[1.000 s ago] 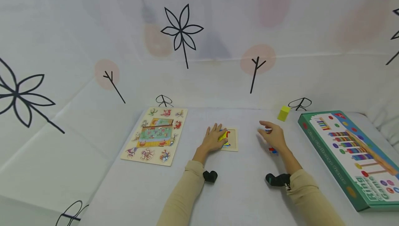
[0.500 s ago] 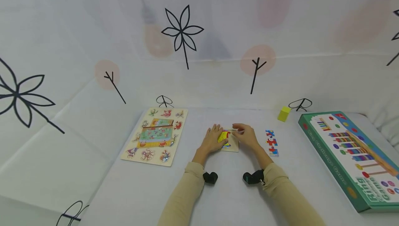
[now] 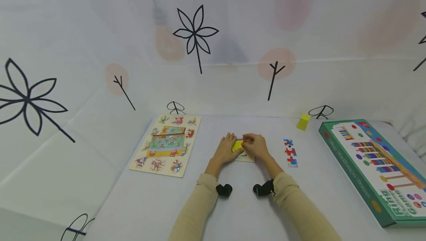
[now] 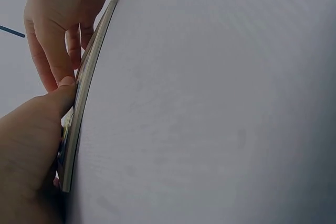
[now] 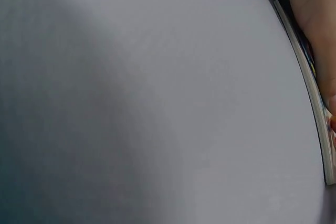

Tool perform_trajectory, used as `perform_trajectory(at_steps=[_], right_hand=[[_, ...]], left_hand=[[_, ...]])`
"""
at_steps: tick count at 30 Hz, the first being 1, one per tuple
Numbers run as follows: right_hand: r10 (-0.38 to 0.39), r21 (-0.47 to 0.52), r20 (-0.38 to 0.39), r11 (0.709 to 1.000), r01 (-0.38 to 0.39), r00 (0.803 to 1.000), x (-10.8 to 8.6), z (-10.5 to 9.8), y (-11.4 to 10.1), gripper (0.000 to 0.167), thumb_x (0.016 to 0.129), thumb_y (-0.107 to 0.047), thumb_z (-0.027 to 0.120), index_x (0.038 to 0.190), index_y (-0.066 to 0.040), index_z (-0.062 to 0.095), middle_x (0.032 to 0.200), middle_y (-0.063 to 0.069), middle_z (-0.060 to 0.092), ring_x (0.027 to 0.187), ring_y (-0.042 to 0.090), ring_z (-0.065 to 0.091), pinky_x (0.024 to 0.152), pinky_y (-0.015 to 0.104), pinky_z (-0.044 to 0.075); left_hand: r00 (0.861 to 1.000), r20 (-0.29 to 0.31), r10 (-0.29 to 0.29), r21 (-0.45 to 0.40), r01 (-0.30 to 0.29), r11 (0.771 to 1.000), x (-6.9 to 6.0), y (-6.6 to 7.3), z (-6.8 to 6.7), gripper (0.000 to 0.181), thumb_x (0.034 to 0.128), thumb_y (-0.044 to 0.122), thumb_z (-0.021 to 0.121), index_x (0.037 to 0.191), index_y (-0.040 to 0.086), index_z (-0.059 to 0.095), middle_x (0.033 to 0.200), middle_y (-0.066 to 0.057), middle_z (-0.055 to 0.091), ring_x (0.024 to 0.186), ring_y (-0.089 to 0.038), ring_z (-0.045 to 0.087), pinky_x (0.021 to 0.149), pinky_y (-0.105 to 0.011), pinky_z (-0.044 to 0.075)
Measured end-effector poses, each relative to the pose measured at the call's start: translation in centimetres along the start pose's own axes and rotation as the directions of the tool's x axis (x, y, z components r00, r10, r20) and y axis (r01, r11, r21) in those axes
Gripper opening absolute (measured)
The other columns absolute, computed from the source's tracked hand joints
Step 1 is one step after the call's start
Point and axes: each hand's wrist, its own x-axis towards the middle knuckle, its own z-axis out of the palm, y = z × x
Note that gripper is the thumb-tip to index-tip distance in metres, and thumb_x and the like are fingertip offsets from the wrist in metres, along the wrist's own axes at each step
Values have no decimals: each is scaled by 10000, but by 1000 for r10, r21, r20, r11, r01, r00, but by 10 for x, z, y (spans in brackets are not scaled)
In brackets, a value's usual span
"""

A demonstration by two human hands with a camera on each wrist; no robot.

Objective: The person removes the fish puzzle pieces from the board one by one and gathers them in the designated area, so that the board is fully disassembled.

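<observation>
A small wooden puzzle board (image 3: 250, 157) with a light frame and a yellow picture lies flat in the middle of the table. My left hand (image 3: 225, 150) rests over its left side, fingers stretched out and thumb on the board. From the other side my right hand (image 3: 257, 145) pinches a small colourful jigsaw piece (image 3: 244, 142) at the board; fingers cover most of the piece. In the left wrist view the right hand (image 4: 65, 19) reaches down to the board beside the left thumb (image 4: 64, 90). The board's edge (image 5: 310, 87) shows in the right wrist view.
A column of loose jigsaw pieces (image 3: 290, 152) lies right of the hands. Behind it stands a yellow-green block (image 3: 303, 122). A large green game box (image 3: 376, 167) occupies the right side, and a sea-animal puzzle board (image 3: 164, 145) the left.
My right hand has moved left from above the loose jigsaw pieces to the small puzzle board, uncovering the column. The left hand has stayed on the board.
</observation>
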Motion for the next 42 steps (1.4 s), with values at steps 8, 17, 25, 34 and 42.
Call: perform_trajectory(at_steps=[8, 17, 25, 34, 42], right_hand=[[-27, -7, -41, 1000, 27, 999, -3, 4, 1, 258, 774, -11, 723, 998, 108, 674, 947, 220, 694, 924, 380, 632, 850, 507, 476], [-10, -46, -40, 999, 8, 999, -4, 5, -5, 299, 770, -37, 734, 1014, 119, 661, 962, 231, 688, 971, 403, 619, 889, 509, 467], [22, -44, -33, 999, -24, 999, -2, 5, -6, 292, 776, -33, 728, 1021, 110, 661, 979, 231, 684, 970, 392, 618, 880, 497, 475], [75, -78, 22, 994, -74, 997, 1, 5, -9, 344, 798, -25, 692, 1099, 128, 622, 1016, 254, 665, 996, 403, 596, 906, 511, 454], [167, -175, 131, 974, -143, 977, 8, 2, -12, 343, 838, -92, 671, 1145, 57, 631, 1097, 218, 652, 1087, 423, 532, 933, 562, 399]], left_hand=[[999, 10, -41, 53, 41, 998, -3, 1, 4, 659, 966, 461, 432, 1427, -5, 368, 1508, -159, 299, 1421, -290, 202, 1147, -433, 192], [998, -29, -55, 12, 56, 998, -7, -1, 3, 656, 948, 452, 492, 1401, -14, 409, 1485, -176, 336, 1404, -309, 244, 1141, -424, 215], [999, -3, -42, 34, 42, 999, -7, -2, 3, 596, 983, 390, 437, 1425, -4, 370, 1511, -156, 290, 1418, -291, 208, 1151, -418, 184], [999, -1, -33, 65, 33, 997, -4, -3, 6, 598, 990, 400, 411, 1425, -8, 367, 1512, -151, 292, 1415, -292, 218, 1146, -429, 198], [999, 6, -46, 72, 45, 996, -6, -2, 6, 600, 990, 401, 409, 1431, -3, 359, 1519, -146, 280, 1419, -284, 208, 1150, -419, 186]])
